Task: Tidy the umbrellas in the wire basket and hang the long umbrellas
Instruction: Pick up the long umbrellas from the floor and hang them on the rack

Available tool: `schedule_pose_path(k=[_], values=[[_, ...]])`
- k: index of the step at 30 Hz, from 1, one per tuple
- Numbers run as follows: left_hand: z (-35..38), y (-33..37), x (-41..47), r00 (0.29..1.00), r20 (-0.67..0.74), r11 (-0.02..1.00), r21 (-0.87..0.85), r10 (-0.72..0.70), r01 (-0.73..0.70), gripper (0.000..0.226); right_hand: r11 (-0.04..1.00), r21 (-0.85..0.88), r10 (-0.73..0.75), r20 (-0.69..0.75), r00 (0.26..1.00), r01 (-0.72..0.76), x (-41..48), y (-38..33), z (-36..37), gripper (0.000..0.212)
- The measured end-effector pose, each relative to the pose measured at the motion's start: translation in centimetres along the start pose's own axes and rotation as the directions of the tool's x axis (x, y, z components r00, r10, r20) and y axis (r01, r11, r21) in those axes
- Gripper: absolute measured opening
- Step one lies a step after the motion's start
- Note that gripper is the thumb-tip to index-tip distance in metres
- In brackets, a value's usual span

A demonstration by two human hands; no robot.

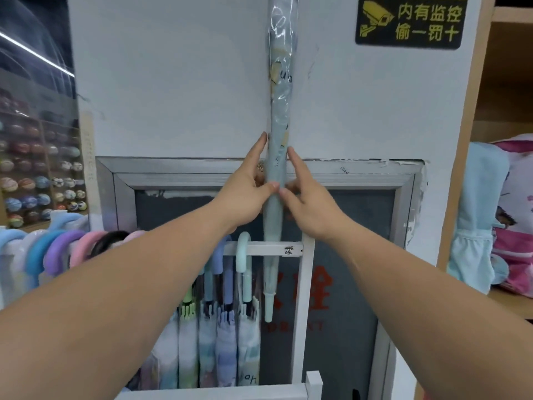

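Pale blue and sleeved in clear plastic, the long umbrella (281, 111) stands upright in the centre of the frame against a white wall, its tip pointing down past the rail of a white rack (259, 249). The left hand (245, 192) grasps its lower shaft from the left, thumb laid across the front. The right hand (311, 206) grasps it from the right, and the two thumbs nearly meet. Below them, folded umbrellas (219, 336) hang inside the rack, one hooked on the rail by a mint handle (242, 252). More curved handles (57, 249) line the lower left, and a black-and-yellow sign (408, 21) sits upper right.
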State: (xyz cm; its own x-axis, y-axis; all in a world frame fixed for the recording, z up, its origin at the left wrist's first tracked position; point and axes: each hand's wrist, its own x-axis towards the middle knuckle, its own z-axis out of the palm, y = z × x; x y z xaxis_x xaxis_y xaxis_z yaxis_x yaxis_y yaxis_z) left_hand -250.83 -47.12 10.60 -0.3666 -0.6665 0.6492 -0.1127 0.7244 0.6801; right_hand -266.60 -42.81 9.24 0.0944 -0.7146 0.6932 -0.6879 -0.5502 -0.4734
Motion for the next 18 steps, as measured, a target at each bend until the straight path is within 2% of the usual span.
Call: schedule_pose_path(k=[2, 5, 8, 11, 14, 18], values=[[0.5, -0.5, -0.5, 1.0, 0.02, 1.0, 0.01, 0.01, -0.01, 0.087, 0.997, 0.07, -0.006, -0.053, 0.999, 0.01, 0.8, -0.5, -0.5, 0.072], [1.0, -1.1, -1.2, 1.0, 0.029, 1.0, 0.019, -0.012, 0.011, 0.092, 0.997, 0.08, 0.006, -0.082, 0.997, 0.0, 1.7, -1.3, -1.0, 0.075], [1.1, -1.3, -1.7, 0.996, 0.053, 0.986, 0.152, -0.074, 0.066, 0.101, 0.994, 0.095, 0.051, -0.067, 0.996, -0.044, 2.0, -1.4, -1.3, 0.085], [0.9, -1.8, -2.0, 0.99, 0.12, 0.972, 0.232, -0.073, 0.043, 0.105, 0.991, 0.12, 0.063, -0.01, 0.998, -0.061, 1.6, -1.2, -1.5, 0.092], [0.7, -2.1, -1.9, 0.992, 0.114, 0.979, 0.201, -0.061, 0.037, 0.092, 0.978, 0.186, 0.089, 0.041, 0.995, -0.096, 0.8, -0.8, -1.3, 0.095], [0.9, -1.3, -1.1, 1.0, 0.008, 0.999, 0.046, -0.02, 0.019, 0.072, 0.989, 0.105, 0.096, 0.068, 0.993, -0.103, -0.3, 0.0, -0.4, 0.097]])
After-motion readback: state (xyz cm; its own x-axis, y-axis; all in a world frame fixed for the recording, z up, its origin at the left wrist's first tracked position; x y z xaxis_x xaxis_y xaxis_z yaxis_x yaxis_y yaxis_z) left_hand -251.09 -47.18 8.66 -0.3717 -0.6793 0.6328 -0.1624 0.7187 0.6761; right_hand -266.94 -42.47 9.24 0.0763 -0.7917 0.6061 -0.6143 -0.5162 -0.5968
